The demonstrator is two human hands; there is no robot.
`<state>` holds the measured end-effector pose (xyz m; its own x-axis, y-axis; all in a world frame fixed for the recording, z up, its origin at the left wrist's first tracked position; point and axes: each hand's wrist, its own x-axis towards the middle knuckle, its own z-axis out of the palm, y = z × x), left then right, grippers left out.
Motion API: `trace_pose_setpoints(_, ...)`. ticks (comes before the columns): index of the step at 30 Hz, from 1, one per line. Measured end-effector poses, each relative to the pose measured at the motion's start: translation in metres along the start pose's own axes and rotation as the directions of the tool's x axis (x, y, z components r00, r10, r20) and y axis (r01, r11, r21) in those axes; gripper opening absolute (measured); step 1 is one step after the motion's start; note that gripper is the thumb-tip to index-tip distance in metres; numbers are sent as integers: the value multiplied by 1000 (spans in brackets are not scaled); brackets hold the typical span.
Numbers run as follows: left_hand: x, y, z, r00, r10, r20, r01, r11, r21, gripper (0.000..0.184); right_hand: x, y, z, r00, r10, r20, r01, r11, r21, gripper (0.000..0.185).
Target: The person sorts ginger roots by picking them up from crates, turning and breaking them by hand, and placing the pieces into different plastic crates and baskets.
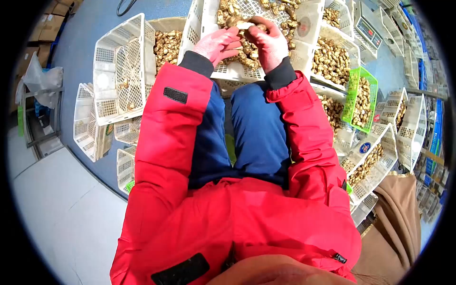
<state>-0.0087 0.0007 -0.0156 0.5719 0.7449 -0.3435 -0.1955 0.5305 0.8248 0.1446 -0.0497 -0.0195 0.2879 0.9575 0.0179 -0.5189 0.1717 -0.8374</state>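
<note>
Both hands meet over a white plastic crate in front of my knees. Between their fingertips is a mushroom with a pale stem and a brownish end. My left hand pinches it from the left, its other fingers loosely bent. From the right, my right hand closes thumb and fingers around the other end. Below and behind the hands, many brown mushrooms lie in the crate, partly hidden by the hands.
Tilted white crates stand at the left. More crates of brown mushrooms and a green basket are at the right, with a digital scale behind them. A metal frame bears plastic bags at far left.
</note>
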Motion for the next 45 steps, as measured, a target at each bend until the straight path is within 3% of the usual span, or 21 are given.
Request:
trace_pose_setpoints(2, 10, -4, -7, 999, -16, 31, 16, 1000, 1, 38, -1, 2, 6, 996, 6, 90, 11, 981, -193, 33)
trace_pose_setpoints(3, 3, 3, 1, 995, -10, -98, 13, 1000, 21, 36, -2, 1, 11, 994, 35, 105, -15, 982, -190, 32)
trace_pose_setpoints(6, -1, 7, 1, 986, 151, -77, -162, 973, -165, 32, -1, -1, 10, 960, 167, 226, -86, 939, -332, 33)
trace_pose_setpoints(7, -9, 12, 8, 970, 219, -106, -211, 974, 82, 31, -4, -9, 14, 962, 183, 201, -81, 899, -430, 34)
trace_pose_setpoints(10, 0, 8, -2, 982, 89, -167, -118, 978, -170, 34, -3, -3, 13, 991, 104, 83, -95, 990, -109, 38)
trace_pose_setpoints(11, -1, 7, -6, 987, 119, -104, -132, 983, -131, 37, -1, -3, 5, 992, 115, 60, -107, 988, -113, 42)
trace_pose_setpoints(13, -4, 11, -5, 987, 117, -111, -130, 984, -124, 39, 3, 5, -9, 985, 156, 67, -164, 977, 138, 42)
trace_pose_setpoints(16, -1, 10, -14, 994, 86, -72, -98, 978, -184, 38, 10, 18, -25, 943, 292, 162, -334, 835, 437, 32)
trace_pose_setpoints(19, 7, 6, -22, 993, 99, -67, -114, 950, -292, 34, 10, 19, -33, 918, 283, 277, -395, 707, 586, 32)
trace_pose_setpoints(22, 6, 5, -24, 989, 127, -71, -144, 925, -351, 34, 8, 20, -29, 943, 218, 251, -313, 834, 454, 33)
trace_pose_setpoints(26, 2, 8, -13, 989, 93, -118, -130, 923, -362, 32, 7, 14, -24, 940, 196, 278, -282, 907, 313, 52)
trace_pose_setpoints(27, -1, 5, -10, 979, 192, -67, -203, 950, -237, 32, 6, 12, -23, 941, 197, 274, -283, 905, 319, 53)
trace_pose_setpoints(30, -1, 11, -7, 984, 67, -165, -122, 928, -352, 31, 5, 9, -24, 945, 225, 239, -291, 911, 293, 51)
trace_pose_setpoints(34, 1, 15, -14, 998, 63, 6, -57, 930, -363, 35, 6, 10, -26, 933, 301, 199, -351, 887, 301, 41)
trace_pose_setpoints(35, -1, 19, -7, 995, 5, -98, -37, 942, -334, 36, 5, 10, -24, 937, 310, 162, -344, 900, 267, 37)
trace_pose_setpoints(39, -1, 18, -12, 1000, 17, -22, -23, 947, -321, 35, 7, 18, -29, 951, 252, 180, -297, 909, 293, 50)
trace_pose_setpoints(40, 0, 18, -13, 1000, -1, 1, 1, 945, -328, 34, 10, 22, -34, 928, 228, 294, -344, 827, 445, 51)
trace_pose_setpoints(42, 2, 15, -11, 1000, -12, 8, 13, 937, -349, 34, 8, 20, -34, 925, 268, 270, -335, 910, 244, 49)
trace_pose_setpoints(43, 4, 12, -12, 1000, 21, 16, -15, 952, -306, 32, 5, 16, -28, 929, 293, 226, -347, 903, 252, 49)
trace_pose_setpoints(44, 5, 6, -18, 998, 56, 2, -53, 965, -257, 30, 5, 13, -22, 915, 276, 294, -348, 908, 232, 50)
trace_pose_setpoints(45, 2, 10, -13, 999, 31, -12, -33, 961, -274, 30, 16, 26, -45, 891, 305, 337, -329, 944, 14, 53)
